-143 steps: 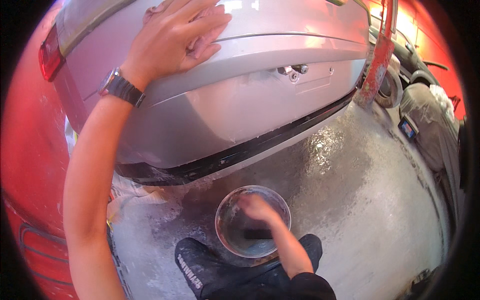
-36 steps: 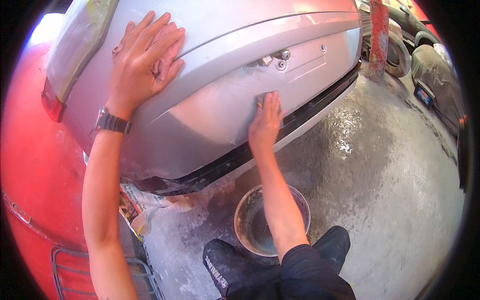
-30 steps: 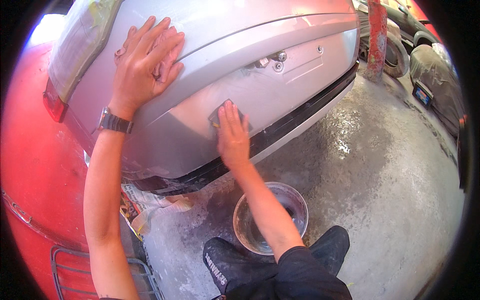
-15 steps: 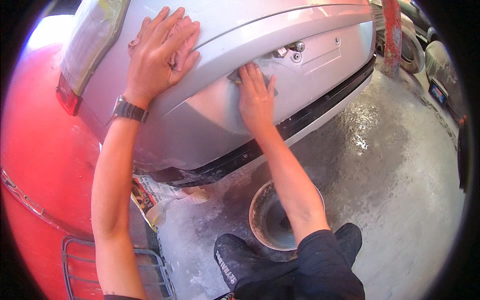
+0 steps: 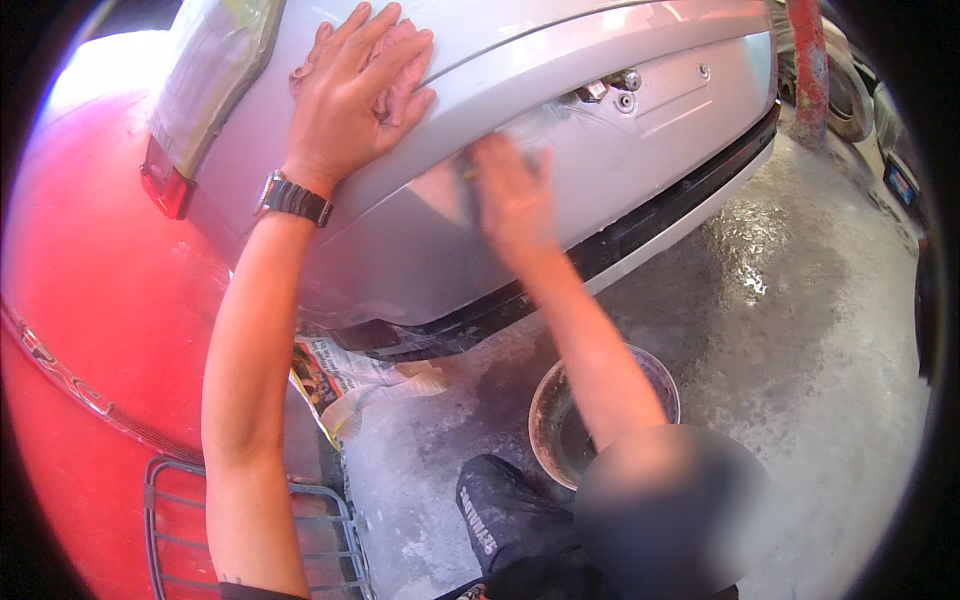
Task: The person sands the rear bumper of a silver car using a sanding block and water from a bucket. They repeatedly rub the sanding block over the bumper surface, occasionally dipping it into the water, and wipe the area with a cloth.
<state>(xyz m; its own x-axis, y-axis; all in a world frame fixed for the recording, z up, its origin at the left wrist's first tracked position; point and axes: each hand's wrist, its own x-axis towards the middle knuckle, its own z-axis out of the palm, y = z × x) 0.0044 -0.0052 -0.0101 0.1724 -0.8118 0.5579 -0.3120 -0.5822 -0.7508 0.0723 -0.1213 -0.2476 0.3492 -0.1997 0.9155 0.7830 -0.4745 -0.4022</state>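
A silver car's rear panel (image 5: 390, 265) fills the middle of the view. My left hand (image 5: 345, 120), a dark watch on its wrist, lies with spread fingers over a bunched pink cloth (image 5: 408, 85) and presses it to the upper bodywork. Lower and to the right, my right hand (image 5: 515, 205) is smeared by motion against the panel. Under its fingers is a dark grey sheet (image 5: 466, 180) that looks like sandpaper, mostly hidden. A pale, dull patch (image 5: 438, 190) shows just left of that hand. Metal lock parts (image 5: 600, 90) stick out of the panel farther right.
A round basin (image 5: 537, 425) stands on the wet concrete floor below my right forearm. Red bodywork (image 5: 90, 300) and a metal rack (image 5: 155, 530) lie to the left. Newspaper (image 5: 340, 375) sits under the black bumper strip (image 5: 640, 245). A red post (image 5: 806, 70) rises at the far right.
The whole view has shifted, so the car and basin appear farther right. My right hand has moved slightly left along the panel with the sheet. The left hand stays on the cloth.
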